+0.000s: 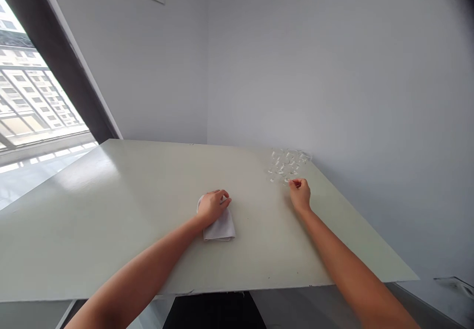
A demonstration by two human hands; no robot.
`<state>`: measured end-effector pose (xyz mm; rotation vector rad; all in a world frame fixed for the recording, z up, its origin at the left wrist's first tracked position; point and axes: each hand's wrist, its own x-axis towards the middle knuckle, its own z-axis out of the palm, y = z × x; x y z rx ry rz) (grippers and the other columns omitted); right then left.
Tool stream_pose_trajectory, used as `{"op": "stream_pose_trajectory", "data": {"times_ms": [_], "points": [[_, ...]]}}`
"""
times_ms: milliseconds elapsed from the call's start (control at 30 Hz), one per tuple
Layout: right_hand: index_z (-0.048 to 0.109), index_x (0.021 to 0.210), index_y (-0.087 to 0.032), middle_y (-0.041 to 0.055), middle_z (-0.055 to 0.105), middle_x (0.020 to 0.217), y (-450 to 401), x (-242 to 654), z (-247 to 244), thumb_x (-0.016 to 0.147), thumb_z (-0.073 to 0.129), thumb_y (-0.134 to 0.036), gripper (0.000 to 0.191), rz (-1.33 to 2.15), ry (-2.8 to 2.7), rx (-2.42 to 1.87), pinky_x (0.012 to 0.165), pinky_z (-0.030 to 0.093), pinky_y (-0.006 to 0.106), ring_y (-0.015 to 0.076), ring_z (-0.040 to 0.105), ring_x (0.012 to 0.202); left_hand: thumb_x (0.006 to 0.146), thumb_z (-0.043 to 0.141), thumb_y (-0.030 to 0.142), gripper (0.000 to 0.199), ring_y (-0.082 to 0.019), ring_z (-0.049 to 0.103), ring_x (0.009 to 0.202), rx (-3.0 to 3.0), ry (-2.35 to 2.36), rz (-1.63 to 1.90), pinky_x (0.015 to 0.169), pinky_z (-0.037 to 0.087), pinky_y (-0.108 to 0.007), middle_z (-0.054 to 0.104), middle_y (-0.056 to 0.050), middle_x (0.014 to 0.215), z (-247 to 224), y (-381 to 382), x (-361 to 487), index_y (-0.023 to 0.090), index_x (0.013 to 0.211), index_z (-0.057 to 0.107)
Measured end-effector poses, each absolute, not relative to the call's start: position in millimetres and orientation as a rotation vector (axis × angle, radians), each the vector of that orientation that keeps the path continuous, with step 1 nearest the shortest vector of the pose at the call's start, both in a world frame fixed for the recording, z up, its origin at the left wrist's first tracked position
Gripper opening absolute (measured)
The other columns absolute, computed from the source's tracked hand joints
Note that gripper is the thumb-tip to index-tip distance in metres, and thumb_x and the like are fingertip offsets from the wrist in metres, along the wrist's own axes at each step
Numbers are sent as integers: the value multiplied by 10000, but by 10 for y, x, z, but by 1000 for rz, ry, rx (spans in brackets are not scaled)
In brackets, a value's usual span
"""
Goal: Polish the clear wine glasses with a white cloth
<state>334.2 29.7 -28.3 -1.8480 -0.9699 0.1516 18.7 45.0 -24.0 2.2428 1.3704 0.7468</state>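
Observation:
My left hand [214, 206] lies on a folded pale grey cloth [221, 228] near the middle of the table, its fingers curled over the cloth's far part. Farther right, my right hand [300, 194] has its fingers pinched together at the near edge of a group of several small clear glass pieces [288, 161], which look like little cups. The fingertips meet at the nearest clear piece [286, 180], whose outline is faint and partly covered by the hand.
Both forearms reach over the front edge of the pale table [148, 191]. Grey walls [333, 72] stand behind and to the right, close to the glass pieces. At the left is a window [33, 87] with a dark frame. A black seat [215, 311] shows below the front edge.

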Motion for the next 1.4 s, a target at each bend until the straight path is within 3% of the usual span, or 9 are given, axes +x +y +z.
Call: {"op": "stream_pose_trajectory", "data": {"times_ms": [133, 300, 433, 567, 733, 867, 1067, 1233, 1400], "points": [[573, 833, -186, 26, 582, 719, -112, 2603, -198, 735, 531, -441, 276, 680, -1370, -1563, 586, 401, 275, 148, 503, 616, 769, 469, 422, 228, -119, 467, 528, 1827, 1410, 874, 484, 310, -223, 540, 13, 612, -145, 471, 221, 224, 730, 577], [425, 1230, -309, 62, 528, 1174, -420, 1773, -82, 614, 711, -320, 679, 1134, -1462, -1325, 644, 448, 301, 190, 558, 831, 745, 467, 516, 325, -83, 358, 433, 1359, 1212, 949, 423, 286, -203, 398, 51, 507, 14, 406, 260, 198, 720, 531], [492, 1121, -234, 42, 631, 842, -352, 1599, 52, 684, 653, -311, 472, 1462, -1212, -1283, 610, 449, 306, 186, 584, 714, 767, 434, 520, 344, -87, 366, 446, 1425, 1162, 946, 424, 303, -205, 398, 47, 513, 177, 404, 180, 193, 730, 533], [535, 1010, -238, -7, 597, 733, -310, 1641, 237, 709, 635, -299, 323, 1333, -1086, -1155, 553, 423, 236, 130, 538, 647, 764, 505, 393, 212, -122, 453, 609, 2041, 1165, 1228, 570, 383, -242, 501, -1, 653, 430, 511, -12, 197, 732, 578], [517, 1086, -280, -13, 578, 795, -394, 1697, 228, 659, 684, -251, 459, 1391, -820, -1117, 464, 409, 200, 103, 504, 596, 761, 527, 287, 136, -163, 487, 794, 2279, 1131, 1569, 746, 407, -310, 524, -44, 826, 573, 513, -183, 211, 858, 585], [530, 1119, -270, -6, 577, 831, -458, 1728, 125, 603, 715, -182, 556, 1629, -530, -1104, 436, 413, 188, 53, 450, 493, 744, 550, 334, 196, -132, 502, 751, 1716, 1412, 1305, 682, 436, -282, 503, -28, 863, 307, 256, -129, 202, 884, 512], [471, 1223, -309, -21, 546, 815, -213, 1693, 373, 668, 658, -195, 598, 1544, -786, -938, 432, 397, 177, 55, 465, 523, 682, 631, 450, 658, -146, 581, 692, 808, 1005, 916, 619, 470, -300, 568, -65, 893, 234, 127, 203, 210, 1208, 316], [452, 1243, -309, -16, 531, 832, 20, 1754, 541, 713, 617, -252, 558, 1295, -1119, -948, 439, 415, 199, 67, 495, 539, 701, 620, 301, 649, -98, 551, 681, 1163, 998, 1263, 627, 431, -224, 569, 1, 835, 495, 462, 257, 296, 1271, 311], [386, 1283, -275, 81, 543, 1110, -149, 2049, 151, 738, 580, -352, 584, 1413, -1401, -1369, 395, 411, 223, 75, 549, 468, 689, 581, 239, 458, -140, 552, 784, 1715, 1563, 916, 668, 447, -271, 505, -45, 1047, 159, 456, -76, 278, 1135, 487]]}}
